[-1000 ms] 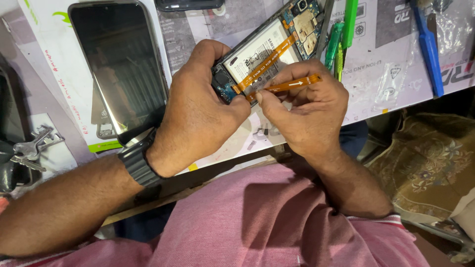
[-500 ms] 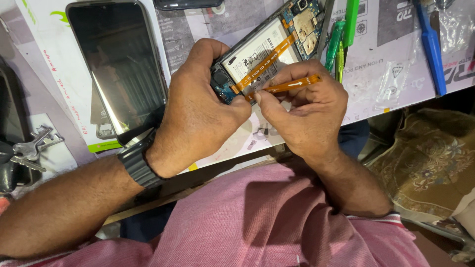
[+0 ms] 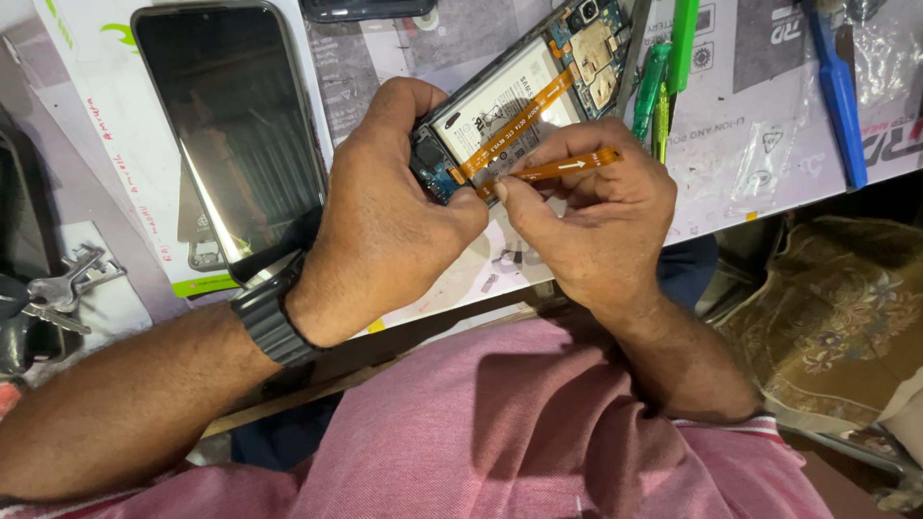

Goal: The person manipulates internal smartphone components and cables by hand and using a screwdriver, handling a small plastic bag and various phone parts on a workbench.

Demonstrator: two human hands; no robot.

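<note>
My right hand (image 3: 601, 216) pinches the loose orange flex cable (image 3: 558, 167) at its lower end. My left hand (image 3: 385, 207) has a clenched grip on the bottom edge of the opened phone (image 3: 519, 96), which lies back-up on the bench (image 3: 769, 125). A 2nd orange cable crosses its battery. A separate screen (image 3: 231, 135) lies left; green tools (image 3: 668, 67) right.

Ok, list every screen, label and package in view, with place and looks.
Phone screen: upper left, dark rectangle, face up.
White box: beneath that screen, green accents.
Battery label: in the opened phone under the left hand, white.
Plastic bag: right of the right hand, clear.
</note>
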